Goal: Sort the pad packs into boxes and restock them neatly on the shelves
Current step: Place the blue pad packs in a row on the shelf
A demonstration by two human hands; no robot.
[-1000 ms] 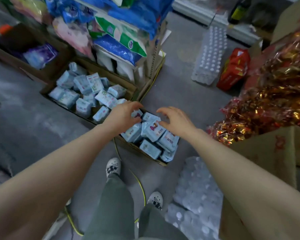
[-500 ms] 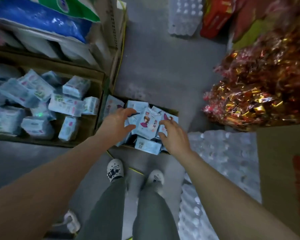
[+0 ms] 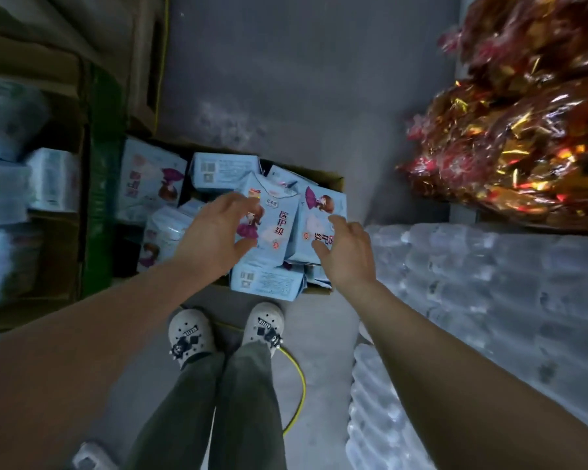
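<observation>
Standing on the grey floor (image 3: 286, 79), a small cardboard box (image 3: 335, 183) is seen heaped with light-blue pad packs (image 3: 224, 171). Above the box, the left hand (image 3: 214, 235) is spread over one upright pack (image 3: 279, 228), fingers uncurled, nothing gripped. The right hand (image 3: 348, 252) is held relaxed against a second pack (image 3: 319, 218). Left of the box, a larger carton (image 3: 65, 252) of packs is noted; right of it, wrapped water bottles (image 3: 489, 283).
</observation>
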